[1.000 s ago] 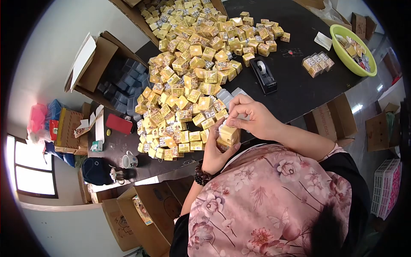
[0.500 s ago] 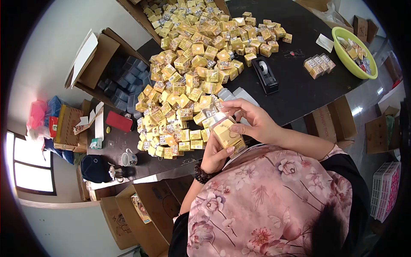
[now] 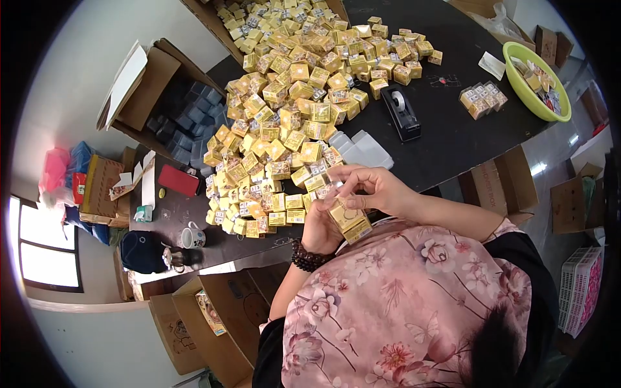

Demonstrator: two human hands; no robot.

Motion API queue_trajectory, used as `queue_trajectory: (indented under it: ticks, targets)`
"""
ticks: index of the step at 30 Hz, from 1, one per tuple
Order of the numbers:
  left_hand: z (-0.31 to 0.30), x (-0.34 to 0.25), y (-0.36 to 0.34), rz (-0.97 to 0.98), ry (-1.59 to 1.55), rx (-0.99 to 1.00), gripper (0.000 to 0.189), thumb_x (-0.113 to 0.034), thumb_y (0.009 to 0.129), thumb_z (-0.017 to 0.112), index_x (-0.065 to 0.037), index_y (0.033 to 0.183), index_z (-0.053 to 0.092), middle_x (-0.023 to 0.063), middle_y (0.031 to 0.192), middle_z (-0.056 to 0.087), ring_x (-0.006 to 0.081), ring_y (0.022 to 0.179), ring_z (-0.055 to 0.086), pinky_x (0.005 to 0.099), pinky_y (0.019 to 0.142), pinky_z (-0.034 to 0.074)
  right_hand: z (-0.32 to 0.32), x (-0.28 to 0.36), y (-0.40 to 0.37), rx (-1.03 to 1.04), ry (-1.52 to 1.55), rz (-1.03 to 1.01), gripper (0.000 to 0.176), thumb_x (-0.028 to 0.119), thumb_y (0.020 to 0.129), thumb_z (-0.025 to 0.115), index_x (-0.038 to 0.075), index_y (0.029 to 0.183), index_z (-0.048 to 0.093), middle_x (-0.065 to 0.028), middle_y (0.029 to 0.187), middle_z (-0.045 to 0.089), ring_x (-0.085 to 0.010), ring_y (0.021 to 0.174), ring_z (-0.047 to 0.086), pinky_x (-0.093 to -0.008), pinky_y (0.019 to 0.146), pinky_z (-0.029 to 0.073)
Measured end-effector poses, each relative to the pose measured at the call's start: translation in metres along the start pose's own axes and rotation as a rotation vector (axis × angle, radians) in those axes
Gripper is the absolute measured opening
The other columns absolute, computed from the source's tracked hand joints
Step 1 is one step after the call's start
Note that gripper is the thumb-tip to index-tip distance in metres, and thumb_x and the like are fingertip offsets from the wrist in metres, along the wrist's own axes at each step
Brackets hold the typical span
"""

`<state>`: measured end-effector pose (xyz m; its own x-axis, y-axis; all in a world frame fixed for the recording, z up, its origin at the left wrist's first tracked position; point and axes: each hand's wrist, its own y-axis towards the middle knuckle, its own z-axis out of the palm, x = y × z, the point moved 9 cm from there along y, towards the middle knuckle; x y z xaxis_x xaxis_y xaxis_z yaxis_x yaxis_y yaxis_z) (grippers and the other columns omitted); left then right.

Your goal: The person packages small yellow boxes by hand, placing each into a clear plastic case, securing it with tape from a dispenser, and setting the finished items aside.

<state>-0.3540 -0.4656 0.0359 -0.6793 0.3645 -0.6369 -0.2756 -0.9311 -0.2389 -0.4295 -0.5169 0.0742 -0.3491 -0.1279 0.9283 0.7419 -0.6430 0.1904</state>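
Close to my body, at the table's front edge, my left hand [image 3: 321, 229] is wrapped round a small yellow box pack [image 3: 349, 220] that seems to have clear plastic at its upper end. My right hand [image 3: 377, 191] pinches the top of the same pack, thumb and fingers pressed together there. Directly beyond both hands spreads a large heap of small yellow boxes [image 3: 294, 139]. Clear plastic cases [image 3: 362, 150] lie just behind my right hand, and a black tape dispenser [image 3: 401, 115] stands past them.
On the right are a grouped set of small boxes [image 3: 482, 99] and a green basin [image 3: 561, 115]. A carton of clear cases [image 3: 150, 90] stands left. A red phone [image 3: 179, 180], a mug [image 3: 193, 237] and a dark cap [image 3: 140, 252] occupy the table's left end.
The yellow pack is tilted differently and sits slightly lower in my hands. My left hand has shifted up around it. My right fingers have closed in at its top, uncovering the clear cases behind.
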Motion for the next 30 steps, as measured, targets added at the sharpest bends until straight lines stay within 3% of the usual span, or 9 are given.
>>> queue_trajectory:
  ticks: [2, 5, 7, 10, 16, 19, 26, 28, 30]
  targets:
    - [0.005, 0.002, -0.001, -0.028, 0.007, 0.003, 0.058, -0.042, 0.097, 0.039, -0.004, 0.14, 0.034, 0.0094, 0.128, 0.053, 0.0215, 0.115, 0.056, 0.0385, 0.098, 0.046, 0.001, -0.003, 0.001, 0.037, 0.059, 0.066, 0.011, 0.008, 0.087, 0.069, 0.003, 0.095, 0.063, -0.0117, 0.124, 0.055, -0.0199, 0.125, 0.047, -0.0371, 0.107, 0.036]
    - [0.014, -0.004, -0.004, 0.067, 0.001, 0.067, 0.062, -0.039, 0.095, 0.049, -0.004, 0.143, 0.029, 0.0097, 0.128, 0.051, 0.0219, 0.115, 0.055, 0.0388, 0.098, 0.046, -0.006, 0.011, 0.001, -0.023, -0.042, -0.081, 0.015, 0.008, 0.087, 0.07, 0.004, 0.094, 0.058, -0.0106, 0.117, 0.06, -0.0194, 0.118, 0.054, -0.0372, 0.105, 0.039]
    - [0.017, -0.005, -0.005, 0.118, 0.075, 0.183, 0.06, -0.028, 0.09, 0.058, -0.003, 0.138, 0.031, 0.0106, 0.131, 0.048, 0.0234, 0.121, 0.05, 0.0402, 0.102, 0.042, -0.012, 0.009, 0.001, -0.068, 0.109, -0.075, 0.017, 0.008, 0.087, 0.07, 0.004, 0.093, 0.055, -0.0088, 0.115, 0.06, -0.0191, 0.115, 0.056, -0.036, 0.103, 0.041]
    - [0.009, -0.005, -0.003, 0.114, 0.184, 0.065, 0.058, -0.016, 0.087, 0.062, -0.002, 0.136, 0.032, 0.0097, 0.125, 0.05, 0.0221, 0.116, 0.053, 0.0383, 0.099, 0.044, -0.002, 0.023, 0.001, 0.067, -0.199, -0.201, 0.019, 0.009, 0.089, 0.069, 0.002, 0.097, 0.053, -0.009, 0.11, 0.062, -0.0158, 0.106, 0.06, -0.0302, 0.092, 0.047]
    - [0.0, -0.006, -0.004, 0.135, 0.396, 0.014, 0.059, 0.001, 0.087, 0.059, -0.002, 0.138, 0.03, 0.0083, 0.122, 0.051, 0.017, 0.113, 0.053, 0.0316, 0.096, 0.045, -0.004, 0.019, 0.002, 0.119, -0.023, -0.087, 0.02, 0.008, 0.087, 0.069, -0.001, 0.103, 0.062, -0.0075, 0.111, 0.061, -0.0151, 0.106, 0.06, -0.0286, 0.096, 0.044]
    - [-0.004, 0.0, -0.004, 0.106, 0.349, -0.013, 0.057, 0.003, 0.086, 0.059, -0.001, 0.136, 0.033, 0.008, 0.121, 0.052, 0.0168, 0.113, 0.052, 0.0318, 0.096, 0.044, -0.004, 0.016, 0.0, 0.104, -0.182, -0.078, 0.017, 0.009, 0.088, 0.069, 0.0, 0.101, 0.066, -0.0069, 0.11, 0.063, -0.0136, 0.104, 0.06, -0.0274, 0.094, 0.046]
    - [-0.01, 0.003, -0.004, 0.064, 0.301, -0.05, 0.056, 0.004, 0.085, 0.06, 0.0, 0.135, 0.034, 0.008, 0.122, 0.052, 0.0162, 0.112, 0.053, 0.0322, 0.095, 0.045, -0.015, 0.004, -0.001, -0.02, -0.044, 0.042, 0.017, 0.011, 0.09, 0.068, -0.001, 0.102, 0.067, -0.0082, 0.109, 0.067, -0.0128, 0.102, 0.062, -0.0268, 0.089, 0.049]
    - [-0.011, 0.002, -0.003, 0.096, 0.552, -0.002, 0.055, 0.002, 0.086, 0.06, 0.0, 0.134, 0.035, 0.0083, 0.12, 0.052, 0.016, 0.11, 0.054, 0.0317, 0.094, 0.045, -0.019, 0.003, -0.004, -0.046, -0.249, 0.11, 0.021, 0.012, 0.091, 0.067, 0.0, 0.108, 0.066, -0.0087, 0.112, 0.068, -0.0139, 0.103, 0.063, -0.0273, 0.089, 0.049]
    - [-0.008, 0.0, -0.003, 0.094, 0.47, 0.0, 0.054, 0.002, 0.086, 0.06, 0.0, 0.134, 0.035, 0.0081, 0.12, 0.053, 0.0158, 0.109, 0.054, 0.0314, 0.094, 0.045, -0.009, 0.015, -0.005, 0.002, -0.403, -0.053, 0.023, 0.014, 0.091, 0.067, 0.001, 0.11, 0.066, -0.0087, 0.112, 0.068, -0.0149, 0.104, 0.063, -0.028, 0.09, 0.049]
